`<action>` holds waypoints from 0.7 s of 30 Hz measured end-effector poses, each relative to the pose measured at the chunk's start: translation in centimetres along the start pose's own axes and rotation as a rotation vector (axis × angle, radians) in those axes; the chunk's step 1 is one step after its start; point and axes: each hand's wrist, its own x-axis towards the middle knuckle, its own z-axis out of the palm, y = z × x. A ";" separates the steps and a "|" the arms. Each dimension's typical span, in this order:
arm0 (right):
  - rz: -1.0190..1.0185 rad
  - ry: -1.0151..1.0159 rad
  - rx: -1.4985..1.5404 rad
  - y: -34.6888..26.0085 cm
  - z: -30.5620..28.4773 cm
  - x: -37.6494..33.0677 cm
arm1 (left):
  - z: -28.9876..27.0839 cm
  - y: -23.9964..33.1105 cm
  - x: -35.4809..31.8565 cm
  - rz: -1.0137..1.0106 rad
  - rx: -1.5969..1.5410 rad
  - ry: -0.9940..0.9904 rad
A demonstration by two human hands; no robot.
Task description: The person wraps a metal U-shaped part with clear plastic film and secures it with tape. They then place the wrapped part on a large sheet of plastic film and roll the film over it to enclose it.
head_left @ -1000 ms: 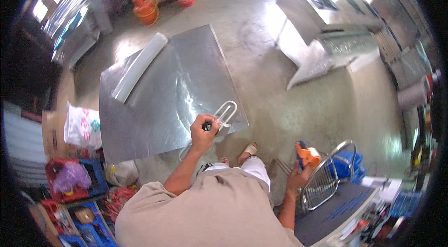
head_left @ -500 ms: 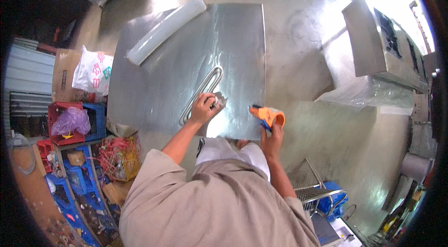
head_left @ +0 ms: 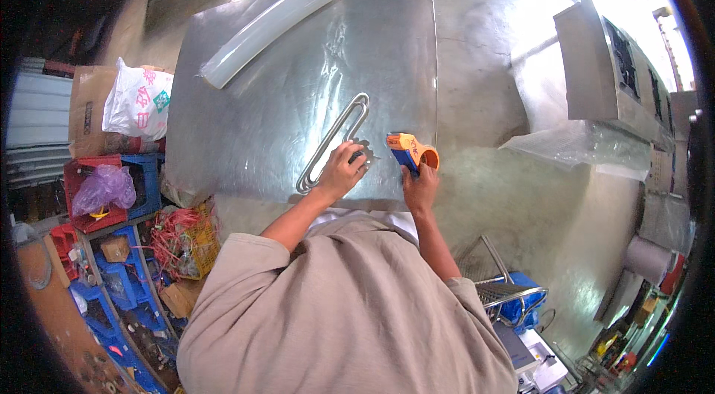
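My left hand (head_left: 341, 174) is closed around a small dark-grey piece with a notched edge (head_left: 363, 150), partly hidden by the fingers. Beside that hand, a long looped metal tube (head_left: 328, 142) with rounded ends lies on a grey metal sheet (head_left: 261, 126); the hand covers part of its near stretch. My right hand (head_left: 421, 187) grips an orange-and-blue tape dispenser (head_left: 408, 152) with a ring-shaped end, held near the sheet's right edge. A gap separates the dispenser from the notched piece.
A translucent plastic roll (head_left: 272, 30) rests across the sheet's far left. To the left are a white printed bag (head_left: 140, 100), crates and blue bins (head_left: 123, 282). A steel cabinet (head_left: 585, 59) with plastic film stands at right. A metal-framed chair (head_left: 503, 290) is near my right elbow.
My right hand has moved forward with the tape dispenser, bringing it nearer my left hand and over the sheet. My left hand still grips the notched piece. The whole view has shifted slightly.
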 end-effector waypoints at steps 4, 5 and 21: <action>0.001 0.032 0.027 -0.4 0.0 -1.1 | -0.2 0.7 0.6 0.007 0.005 -0.047; 0.029 0.032 0.042 -0.7 -0.1 -1.3 | -0.2 0.7 0.6 0.011 0.017 -0.075; -0.068 -0.184 0.454 -4.6 -9.9 -4.9 | -10.3 6.4 8.3 -0.315 -1.202 -0.354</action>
